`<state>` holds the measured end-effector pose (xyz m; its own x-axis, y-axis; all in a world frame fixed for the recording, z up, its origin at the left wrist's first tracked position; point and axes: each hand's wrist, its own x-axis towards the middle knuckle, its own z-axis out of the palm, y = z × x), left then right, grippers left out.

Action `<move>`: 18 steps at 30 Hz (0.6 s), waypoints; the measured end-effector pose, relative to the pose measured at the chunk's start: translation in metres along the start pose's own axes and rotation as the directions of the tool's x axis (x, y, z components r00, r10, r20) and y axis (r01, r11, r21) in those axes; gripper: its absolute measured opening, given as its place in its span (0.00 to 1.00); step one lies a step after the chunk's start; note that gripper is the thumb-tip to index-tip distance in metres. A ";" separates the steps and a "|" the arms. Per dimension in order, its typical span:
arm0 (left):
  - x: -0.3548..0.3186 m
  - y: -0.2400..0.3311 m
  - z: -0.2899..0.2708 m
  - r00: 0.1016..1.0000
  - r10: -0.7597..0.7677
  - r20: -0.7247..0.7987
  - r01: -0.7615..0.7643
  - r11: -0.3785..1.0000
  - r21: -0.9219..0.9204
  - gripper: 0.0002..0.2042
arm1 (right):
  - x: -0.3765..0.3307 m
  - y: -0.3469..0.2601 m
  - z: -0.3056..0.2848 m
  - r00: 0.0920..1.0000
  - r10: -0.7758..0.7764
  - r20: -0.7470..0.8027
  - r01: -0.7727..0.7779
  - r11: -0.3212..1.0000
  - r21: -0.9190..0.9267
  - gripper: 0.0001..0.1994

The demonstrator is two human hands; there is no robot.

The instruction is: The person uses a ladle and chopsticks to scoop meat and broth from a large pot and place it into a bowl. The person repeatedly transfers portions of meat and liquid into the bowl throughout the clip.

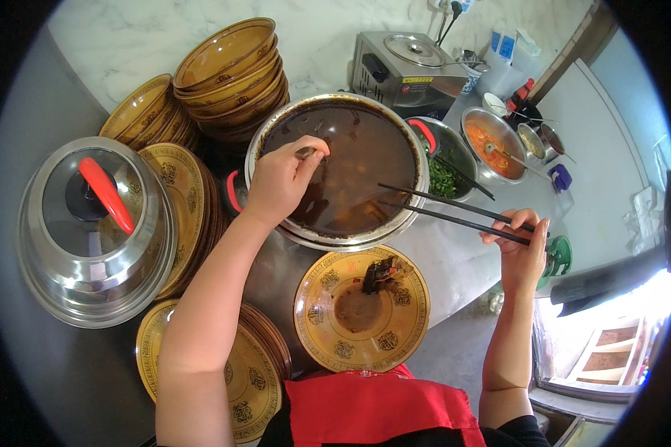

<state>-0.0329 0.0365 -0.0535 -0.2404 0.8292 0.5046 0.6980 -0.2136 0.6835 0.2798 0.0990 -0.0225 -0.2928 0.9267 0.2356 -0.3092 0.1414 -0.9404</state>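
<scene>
A large steel pot (417,212) holds dark brown broth with lumps in it. Over its left half, my left hand (291,175) is closed round what looks like a thin metal handle (304,152); the rest of that utensil I cannot make out. My right hand (522,242), at the pot's right, grips a pair of long black chopsticks (462,214), slightly parted, their tips over the broth. In front of the pot lies a patterned yellow-brown plate (320,279), bearing a dark piece of food (380,277) and some brown sauce.
Stacked bowls (231,82) and plates (175,194) crowd the left, beside a steel lid (97,268) with a red handle. Right of the pot stand a container of chopped greens (443,175) and a bowl of orange-red food (492,145). A steel appliance (410,71) is behind.
</scene>
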 end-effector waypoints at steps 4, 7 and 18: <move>-0.003 -0.005 0.009 0.997 -0.033 0.073 0.046 0.980 -0.192 0.05 | 0.001 -0.001 -0.001 1.000 -0.014 0.016 0.013 1.000 0.010 0.22; -0.004 -0.002 0.010 0.987 -0.095 0.133 0.129 0.951 -0.280 0.06 | 0.000 -0.002 -0.002 1.000 -0.019 -0.023 0.019 1.000 0.008 0.22; -0.003 0.009 -0.029 0.877 -0.438 0.199 0.472 0.705 -0.529 0.06 | 0.002 -0.007 -0.006 1.000 0.019 0.021 -0.019 1.000 -0.020 0.24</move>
<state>-0.0454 0.0168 -0.0332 -0.3824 0.9232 0.0384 0.0215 -0.0326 0.9992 0.2868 0.1014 -0.0170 -0.3179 0.9217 0.2224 -0.2851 0.1308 -0.9495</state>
